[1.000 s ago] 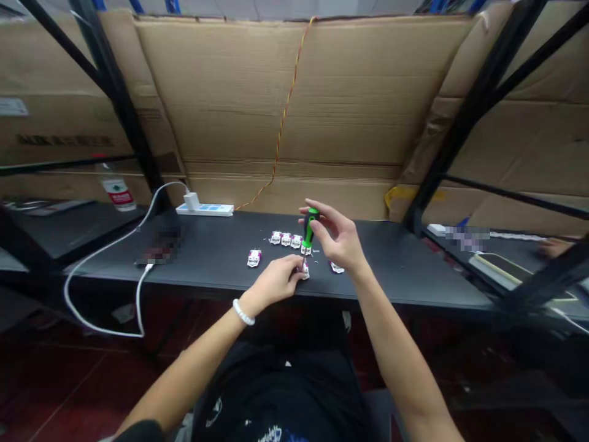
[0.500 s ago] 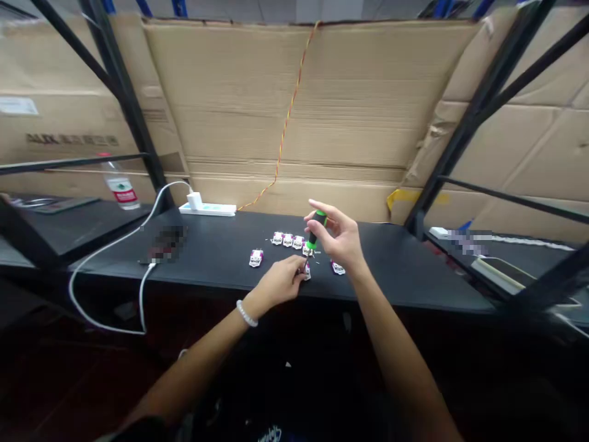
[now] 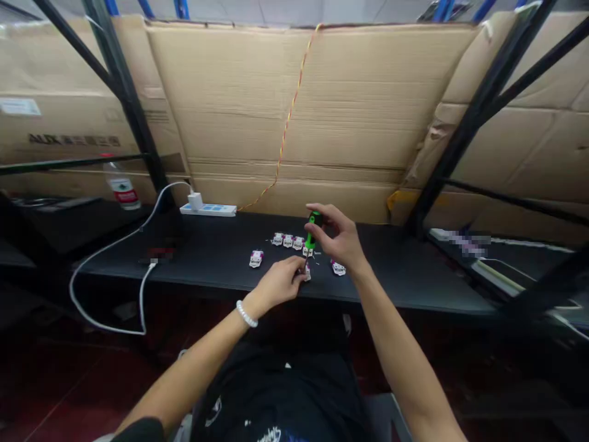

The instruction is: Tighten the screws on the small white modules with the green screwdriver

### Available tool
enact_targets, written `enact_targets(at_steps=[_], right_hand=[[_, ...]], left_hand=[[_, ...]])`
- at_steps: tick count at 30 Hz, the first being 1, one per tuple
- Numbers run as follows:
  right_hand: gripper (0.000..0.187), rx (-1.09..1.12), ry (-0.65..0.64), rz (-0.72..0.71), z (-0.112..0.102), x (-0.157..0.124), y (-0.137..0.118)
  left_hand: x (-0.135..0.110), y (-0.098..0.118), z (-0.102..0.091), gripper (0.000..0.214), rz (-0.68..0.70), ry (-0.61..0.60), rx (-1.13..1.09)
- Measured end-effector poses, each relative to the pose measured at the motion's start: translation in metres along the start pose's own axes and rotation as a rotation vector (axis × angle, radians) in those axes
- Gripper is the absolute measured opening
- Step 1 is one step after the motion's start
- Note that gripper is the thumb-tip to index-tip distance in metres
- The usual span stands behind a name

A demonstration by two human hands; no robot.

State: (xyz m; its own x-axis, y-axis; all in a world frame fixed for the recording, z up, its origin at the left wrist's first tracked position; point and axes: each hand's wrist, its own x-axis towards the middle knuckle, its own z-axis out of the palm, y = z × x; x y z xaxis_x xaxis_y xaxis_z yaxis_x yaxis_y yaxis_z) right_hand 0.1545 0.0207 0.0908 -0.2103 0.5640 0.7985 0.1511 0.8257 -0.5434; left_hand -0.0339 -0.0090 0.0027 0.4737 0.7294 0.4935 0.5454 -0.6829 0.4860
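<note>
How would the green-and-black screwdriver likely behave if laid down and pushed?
The green-and-black screwdriver might roll, since its handle looks rounded. Its straight, thin shaft suggests stiffness.

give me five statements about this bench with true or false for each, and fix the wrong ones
1. The right hand holds a green-and-black screwdriver. True.
2. The white bracelet is on the right wrist. False: the white bracelet is on the left wrist.
3. A white plug sits on the power strip. True.
4. The left hand grips the bottle. False: the left hand holds a small white-and-purple part.
5. A separate part lies left of the row of parts. True.
</note>
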Motion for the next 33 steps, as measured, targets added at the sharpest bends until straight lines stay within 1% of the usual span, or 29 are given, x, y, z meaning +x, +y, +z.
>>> enact_targets(at_steps=[2,5,7,10,12,14,17,19,23,25,27,30,31,33], right_hand=[[0.044,0.062,-0.056,0.007,0.000,-0.001,-0.002],[0.048,0.205,-0.131,0.069,-0.001,-0.001,-0.003],[0.047,0.186,-0.112,0.073,-0.001,0.000,-0.002],[0.042,0.047,-0.051,0.021,-0.002,0.001,-0.001],[0.040,-0.007,-0.044,-0.003,-0.003,0.001,-0.002],[0.041,0.049,-0.078,0.003,-0.004,0.000,-0.004],[0.047,0.209,-0.129,0.066,-0.004,-0.002,-0.006],[0.048,0.210,-0.109,0.081,-0.004,-0.001,-0.006],[0.041,0.008,0.010,0.009,-0.002,0.002,-0.007],[0.038,-0.044,0.029,-0.016,-0.002,0.001,-0.008],[0.037,0.022,-0.008,-0.008,-0.002,0.000,-0.008],[0.042,0.171,-0.050,0.053,-0.003,-0.002,-0.005],[0.043,0.178,-0.032,0.068,-0.003,-0.002,-0.003],[0.044,0.110,0.036,0.065,-0.001,-0.002,0.000]], left_hand=[[0.002,-0.001,-0.003,0.005,-0.014,0.000,-0.043],[0.005,-0.005,-0.009,0.006,-0.019,-0.035,-0.141],[0.006,-0.008,-0.013,0.007,-0.018,-0.062,-0.203],[0.007,-0.014,-0.015,0.008,-0.016,-0.088,-0.263],[0.006,-0.016,-0.015,0.010,-0.021,-0.087,-0.287],[0.006,-0.018,-0.014,0.009,-0.033,-0.087,-0.308],[0.005,-0.018,-0.013,0.008,-0.052,-0.080,-0.336],[0.005,-0.018,-0.013,0.009,-0.055,-0.081,-0.331],[0.005,-0.019,-0.013,0.009,-0.055,-0.079,-0.295],[0.005,-0.019,-0.013,0.009,-0.061,-0.072,-0.290],[0.005,-0.018,-0.013,0.009,-0.065,-0.074,-0.281],[0.005,-0.016,-0.014,0.008,-0.069,-0.080,-0.255],[0.005,-0.015,-0.015,0.008,-0.069,-0.080,-0.252],[0.005,-0.013,-0.015,0.007,-0.073,-0.079,-0.256]])
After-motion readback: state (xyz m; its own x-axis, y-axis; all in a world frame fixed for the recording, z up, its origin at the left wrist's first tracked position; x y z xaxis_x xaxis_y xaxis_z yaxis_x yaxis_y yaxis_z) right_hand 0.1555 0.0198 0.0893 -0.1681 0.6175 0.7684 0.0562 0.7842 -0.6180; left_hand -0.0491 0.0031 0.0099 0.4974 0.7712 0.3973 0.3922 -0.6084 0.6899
